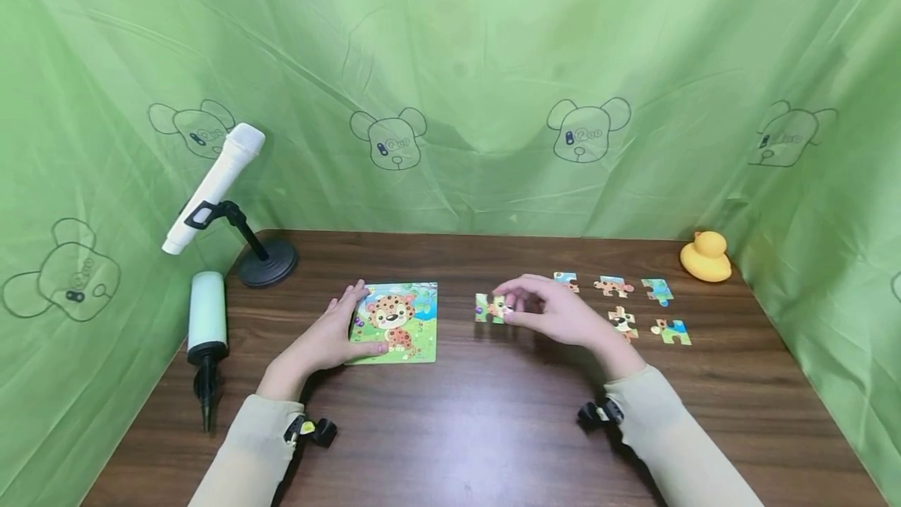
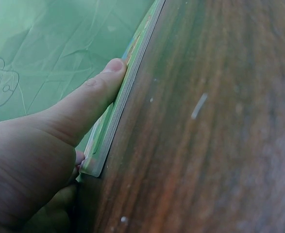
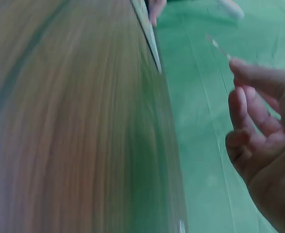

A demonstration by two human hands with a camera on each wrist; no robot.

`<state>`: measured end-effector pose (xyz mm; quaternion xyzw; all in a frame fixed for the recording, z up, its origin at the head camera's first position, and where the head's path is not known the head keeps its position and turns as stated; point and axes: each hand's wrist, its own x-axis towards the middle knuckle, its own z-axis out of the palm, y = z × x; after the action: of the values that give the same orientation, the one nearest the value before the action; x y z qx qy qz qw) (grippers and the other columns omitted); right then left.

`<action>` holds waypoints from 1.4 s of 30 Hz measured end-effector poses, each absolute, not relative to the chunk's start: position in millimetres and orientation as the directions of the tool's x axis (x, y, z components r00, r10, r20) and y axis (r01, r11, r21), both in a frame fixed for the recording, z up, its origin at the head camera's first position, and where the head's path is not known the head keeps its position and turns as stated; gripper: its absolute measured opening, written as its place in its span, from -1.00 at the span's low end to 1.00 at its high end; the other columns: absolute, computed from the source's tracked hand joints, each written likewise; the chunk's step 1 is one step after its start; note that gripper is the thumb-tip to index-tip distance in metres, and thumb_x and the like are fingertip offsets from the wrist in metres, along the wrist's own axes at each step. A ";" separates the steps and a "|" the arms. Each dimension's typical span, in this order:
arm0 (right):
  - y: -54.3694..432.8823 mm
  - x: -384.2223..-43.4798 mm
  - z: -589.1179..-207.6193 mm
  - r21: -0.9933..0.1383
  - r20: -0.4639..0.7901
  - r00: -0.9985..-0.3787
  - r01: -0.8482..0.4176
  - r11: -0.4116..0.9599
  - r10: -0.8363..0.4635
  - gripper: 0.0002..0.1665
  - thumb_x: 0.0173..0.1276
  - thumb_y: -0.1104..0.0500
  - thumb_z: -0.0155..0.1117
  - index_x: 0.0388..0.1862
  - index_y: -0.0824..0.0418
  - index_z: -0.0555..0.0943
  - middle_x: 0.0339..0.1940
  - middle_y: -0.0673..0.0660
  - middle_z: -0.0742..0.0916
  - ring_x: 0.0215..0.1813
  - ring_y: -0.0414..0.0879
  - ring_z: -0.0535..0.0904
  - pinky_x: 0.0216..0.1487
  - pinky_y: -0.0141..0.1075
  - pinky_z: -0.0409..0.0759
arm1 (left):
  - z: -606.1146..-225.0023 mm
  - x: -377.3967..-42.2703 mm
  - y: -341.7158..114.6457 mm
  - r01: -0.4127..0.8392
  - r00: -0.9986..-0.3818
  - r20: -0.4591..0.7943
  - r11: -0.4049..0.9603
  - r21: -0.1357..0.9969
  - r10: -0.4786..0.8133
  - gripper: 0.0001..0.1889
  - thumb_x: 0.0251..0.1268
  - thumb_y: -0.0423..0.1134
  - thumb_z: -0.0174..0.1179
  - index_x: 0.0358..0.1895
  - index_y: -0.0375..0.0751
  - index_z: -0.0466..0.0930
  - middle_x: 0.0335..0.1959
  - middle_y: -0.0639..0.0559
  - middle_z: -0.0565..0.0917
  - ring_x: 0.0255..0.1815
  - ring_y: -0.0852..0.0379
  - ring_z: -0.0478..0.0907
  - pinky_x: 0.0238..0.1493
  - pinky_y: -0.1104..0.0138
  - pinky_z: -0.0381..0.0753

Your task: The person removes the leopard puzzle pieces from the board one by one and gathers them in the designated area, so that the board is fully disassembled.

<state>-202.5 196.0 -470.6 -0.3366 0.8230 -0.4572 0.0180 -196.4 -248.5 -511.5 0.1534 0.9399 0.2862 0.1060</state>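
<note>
A leopard puzzle board (image 1: 397, 322) lies flat on the brown table (image 1: 493, 429). My left hand (image 1: 338, 331) holds the board's left side, thumb on its near edge; the left wrist view shows the thumb (image 2: 91, 99) pressed on the board's edge (image 2: 118, 111). My right hand (image 1: 545, 307) pinches a green puzzle piece (image 1: 490, 309) just above the table, right of the board. In the right wrist view the curled fingers (image 3: 251, 128) show, with the piece (image 3: 219, 47) as a blurred sliver.
Several loose puzzle pieces (image 1: 622, 303) lie at the right. A yellow rubber duck (image 1: 706, 257) sits at the far right corner. A white microphone on a black stand (image 1: 232, 202) and a white pump (image 1: 207, 335) stand at the left. Green cloth surrounds the table.
</note>
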 end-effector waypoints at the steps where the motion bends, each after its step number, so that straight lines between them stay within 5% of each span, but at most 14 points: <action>1: 206.3 -201.0 -471.3 -0.761 0.279 -0.772 -0.541 0.360 -0.571 -0.57 0.46 0.19 0.59 0.27 0.12 0.75 -0.18 -0.10 0.77 -0.19 -0.15 0.68 -0.23 -0.31 0.68 | -511.4 -196.5 -248.0 0.228 -0.929 -0.114 0.789 0.570 0.351 0.34 0.13 0.40 0.58 0.76 -0.32 0.07 0.82 -0.29 -0.05 0.81 -0.33 -0.16 0.76 -0.25 -0.13; 19: 318.7 -193.8 -461.9 -0.770 0.111 -0.883 -0.366 0.522 -0.456 -0.57 0.46 0.24 0.57 0.28 0.12 0.75 -0.22 0.04 0.75 -0.23 -0.08 0.64 -0.36 -0.30 0.61 | -509.4 -197.2 -246.4 0.224 -0.929 -0.120 0.788 0.573 0.351 0.35 0.12 0.42 0.57 0.77 -0.29 0.05 0.83 -0.26 -0.07 0.82 -0.32 -0.17 0.76 -0.25 -0.14; 32: 327.6 -199.0 -474.6 -0.740 0.017 -0.860 -0.353 0.572 -0.510 -0.62 0.49 0.22 0.55 0.23 0.17 0.74 -0.21 -0.02 0.75 -0.16 -0.12 0.65 -0.25 -0.30 0.66 | -513.0 -196.8 -251.7 0.212 -0.930 -0.131 0.792 0.573 0.343 0.35 0.13 0.43 0.56 0.77 -0.29 0.04 0.83 -0.25 -0.09 0.82 -0.33 -0.18 0.76 -0.27 -0.17; 42: 324.4 -199.8 -481.6 -0.763 -0.031 -0.872 -0.296 0.575 -0.489 -0.63 0.48 0.21 0.56 0.22 0.15 0.75 -0.19 0.08 0.72 -0.35 -0.09 0.63 -0.55 -0.22 0.69 | -511.9 -198.1 -248.5 0.224 -0.930 -0.116 0.789 0.572 0.349 0.35 0.12 0.42 0.57 0.77 -0.28 0.04 0.84 -0.24 -0.08 0.82 -0.30 -0.17 0.76 -0.26 -0.16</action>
<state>-199.8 324.4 -481.6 -0.2231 0.8793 -0.4034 0.1200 -198.1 -248.5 -511.9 0.1524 0.9396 0.2867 0.1084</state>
